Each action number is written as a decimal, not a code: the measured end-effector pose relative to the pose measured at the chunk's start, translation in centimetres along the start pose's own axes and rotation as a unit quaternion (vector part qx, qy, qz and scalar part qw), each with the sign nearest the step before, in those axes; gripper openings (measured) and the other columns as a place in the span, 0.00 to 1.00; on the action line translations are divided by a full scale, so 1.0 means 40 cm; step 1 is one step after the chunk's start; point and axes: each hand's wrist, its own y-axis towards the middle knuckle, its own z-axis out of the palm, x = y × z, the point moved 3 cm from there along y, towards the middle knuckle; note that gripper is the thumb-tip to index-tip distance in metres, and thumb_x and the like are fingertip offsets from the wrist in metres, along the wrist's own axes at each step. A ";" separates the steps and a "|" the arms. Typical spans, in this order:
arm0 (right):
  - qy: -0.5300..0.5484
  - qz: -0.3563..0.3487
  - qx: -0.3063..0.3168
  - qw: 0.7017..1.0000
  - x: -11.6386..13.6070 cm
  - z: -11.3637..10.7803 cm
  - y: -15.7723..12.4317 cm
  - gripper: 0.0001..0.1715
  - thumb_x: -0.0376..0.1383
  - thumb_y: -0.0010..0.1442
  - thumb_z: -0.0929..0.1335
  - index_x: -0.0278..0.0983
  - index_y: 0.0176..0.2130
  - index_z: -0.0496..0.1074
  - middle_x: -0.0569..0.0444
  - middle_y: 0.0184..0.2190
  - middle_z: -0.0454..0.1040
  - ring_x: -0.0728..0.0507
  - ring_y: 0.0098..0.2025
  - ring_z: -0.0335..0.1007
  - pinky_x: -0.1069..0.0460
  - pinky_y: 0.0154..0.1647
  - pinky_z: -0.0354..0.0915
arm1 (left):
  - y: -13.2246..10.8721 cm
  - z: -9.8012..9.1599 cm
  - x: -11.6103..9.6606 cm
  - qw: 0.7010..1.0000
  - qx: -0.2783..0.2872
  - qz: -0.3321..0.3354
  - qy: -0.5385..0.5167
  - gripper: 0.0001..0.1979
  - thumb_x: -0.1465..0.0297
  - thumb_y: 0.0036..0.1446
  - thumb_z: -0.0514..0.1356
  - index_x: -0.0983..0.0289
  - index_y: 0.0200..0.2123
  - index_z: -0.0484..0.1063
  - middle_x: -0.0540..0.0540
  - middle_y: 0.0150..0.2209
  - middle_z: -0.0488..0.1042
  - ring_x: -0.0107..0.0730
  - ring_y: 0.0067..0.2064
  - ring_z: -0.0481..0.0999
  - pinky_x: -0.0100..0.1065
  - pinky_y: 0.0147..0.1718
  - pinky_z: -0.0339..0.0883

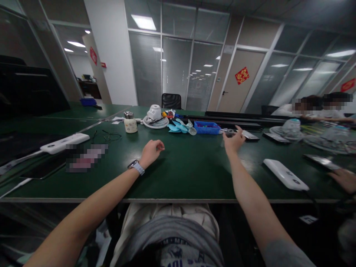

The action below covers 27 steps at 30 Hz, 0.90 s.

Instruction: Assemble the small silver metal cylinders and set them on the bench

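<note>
My left hand [151, 152], with a watch on its wrist, is over the green table with its fingers curled in and the fingertips drawn together. Whether anything small sits between them is hidden. My right hand [234, 141] reaches farther out, its fingers apart, close to a small grey object [230, 131] at the back. Left of that hand stands a blue basket [207, 128] with small parts inside. Light-blue fan blades [179, 127] lie beside the basket. Behind my left hand are a white fan body with its round grille [155, 118] and a cream jar [130, 123] with a metallic lid.
White power strips lie at left [65, 143] and right [286, 174]. Eyeglasses [111, 135] and a dark tablet [46, 167] are on the left. Clear-wrapped fan parts [290, 129] stand at right, where another person's hand [345, 180] rests near a phone [321, 162].
</note>
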 end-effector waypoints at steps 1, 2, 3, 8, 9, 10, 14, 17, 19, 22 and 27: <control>0.034 -0.037 0.026 0.998 0.051 0.004 -0.017 0.36 0.43 0.55 0.69 0.36 0.58 0.57 0.45 0.42 0.74 0.37 0.49 0.65 0.45 0.53 0.53 | -0.001 -0.001 -0.003 1.000 0.001 0.003 0.000 0.03 0.71 0.53 0.60 0.60 0.33 0.73 0.52 0.29 0.75 0.38 0.36 0.71 0.35 0.32 0.61; 0.070 -0.068 0.058 0.994 0.103 0.010 -0.041 0.37 0.44 0.55 0.69 0.37 0.59 0.56 0.46 0.43 0.74 0.38 0.48 0.66 0.45 0.53 0.53 | -0.002 -0.003 -0.007 1.000 0.003 0.005 0.000 0.05 0.70 0.53 0.60 0.60 0.35 0.73 0.52 0.29 0.75 0.38 0.36 0.71 0.35 0.32 0.62; 0.112 -0.098 0.097 0.984 0.154 0.019 -0.072 0.38 0.44 0.55 0.69 0.37 0.59 0.56 0.46 0.43 0.74 0.39 0.47 0.66 0.45 0.54 0.54 | -0.003 -0.005 -0.013 1.000 0.004 0.009 -0.002 0.06 0.70 0.53 0.61 0.60 0.37 0.73 0.52 0.30 0.75 0.38 0.36 0.71 0.35 0.33 0.62; 0.263 -0.235 0.291 0.889 0.344 0.055 -0.256 0.44 0.42 0.48 0.75 0.40 0.59 0.58 0.51 0.35 0.76 0.38 0.44 0.69 0.44 0.52 0.58 | -0.004 -0.026 -0.054 0.998 -0.022 0.032 -0.047 0.14 0.62 0.55 0.61 0.61 0.44 0.71 0.55 0.38 0.76 0.37 0.40 0.73 0.37 0.39 0.66; 0.272 -0.250 0.310 0.876 0.361 0.057 -0.283 0.44 0.41 0.47 0.75 0.40 0.59 0.58 0.52 0.35 0.76 0.38 0.43 0.69 0.44 0.52 0.58 | -0.004 -0.030 -0.064 0.997 -0.028 0.041 -0.061 0.16 0.61 0.55 0.61 0.61 0.45 0.71 0.55 0.40 0.77 0.37 0.41 0.74 0.37 0.41 0.67; 0.277 -0.262 0.323 0.866 0.372 0.057 -0.304 0.45 0.40 0.47 0.76 0.40 0.60 0.58 0.52 0.34 0.76 0.39 0.43 0.70 0.44 0.52 0.58 | -0.004 -0.033 -0.074 0.995 -0.030 0.051 -0.075 0.17 0.60 0.55 0.61 0.61 0.46 0.70 0.55 0.41 0.77 0.37 0.43 0.74 0.37 0.42 0.67; 0.280 -0.299 0.358 0.839 0.384 0.053 -0.353 0.45 0.37 0.47 0.75 0.40 0.60 0.57 0.53 0.36 0.76 0.40 0.43 0.71 0.44 0.54 0.56 | -0.009 -0.034 -0.108 0.988 -0.015 0.091 -0.120 0.18 0.62 0.56 0.61 0.62 0.49 0.68 0.55 0.44 0.77 0.37 0.48 0.74 0.38 0.47 0.67; 0.276 -0.314 0.374 0.828 0.386 0.053 -0.374 0.44 0.36 0.48 0.75 0.41 0.60 0.57 0.52 0.38 0.77 0.39 0.44 0.72 0.43 0.55 0.56 | -0.013 -0.031 -0.120 0.988 -0.003 0.094 -0.124 0.18 0.64 0.57 0.61 0.62 0.50 0.68 0.55 0.43 0.78 0.38 0.48 0.75 0.40 0.50 0.66; 0.276 -0.316 0.383 0.823 0.390 0.052 -0.387 0.43 0.37 0.49 0.75 0.42 0.60 0.57 0.52 0.40 0.76 0.39 0.45 0.71 0.43 0.54 0.57 | -0.015 -0.031 -0.123 0.989 0.001 0.095 -0.115 0.17 0.65 0.57 0.61 0.61 0.50 0.69 0.55 0.43 0.78 0.39 0.49 0.74 0.41 0.50 0.65; 0.280 -0.305 0.393 0.821 0.395 0.050 -0.399 0.42 0.38 0.49 0.75 0.42 0.59 0.58 0.51 0.40 0.76 0.38 0.45 0.71 0.43 0.53 0.59 | -0.015 -0.035 -0.124 0.989 -0.004 0.110 -0.095 0.16 0.67 0.57 0.61 0.60 0.49 0.70 0.55 0.44 0.77 0.38 0.48 0.74 0.41 0.49 0.65; 0.302 -0.275 0.407 0.817 0.395 0.046 -0.404 0.42 0.38 0.49 0.75 0.44 0.59 0.57 0.55 0.39 0.77 0.41 0.43 0.74 0.43 0.54 0.57 | -0.017 -0.027 -0.125 0.992 -0.005 0.106 -0.063 0.07 0.68 0.58 0.59 0.61 0.40 0.72 0.53 0.42 0.77 0.36 0.46 0.75 0.38 0.48 0.66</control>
